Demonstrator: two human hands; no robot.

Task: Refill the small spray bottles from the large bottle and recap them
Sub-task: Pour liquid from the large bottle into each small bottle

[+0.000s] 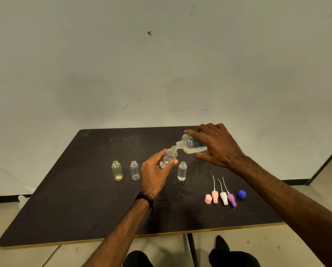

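Observation:
My right hand (217, 145) grips the large clear bottle (192, 144), tipped nearly flat with its open neck pointing left and down. Its mouth meets the mouth of a small purple-labelled spray bottle (169, 157), which my left hand (154, 174) holds tilted above the dark table (84, 209). Three uncapped small bottles stand on the table: a yellowish one (117, 171), a clear one (135, 170) and a clear one with liquid (182, 171). Spray heads lie at the front right: a pink cap (208, 199), a pink sprayer (215, 195), a white sprayer (224, 197) and a purple sprayer (232, 199).
A blue cap (241, 194) lies right of the sprayers. Wet spots (182, 191) mark the table in front of the bottles. A pale wall rises behind the table. A dark post (325, 166) leans at the right edge. My feet show under the front edge.

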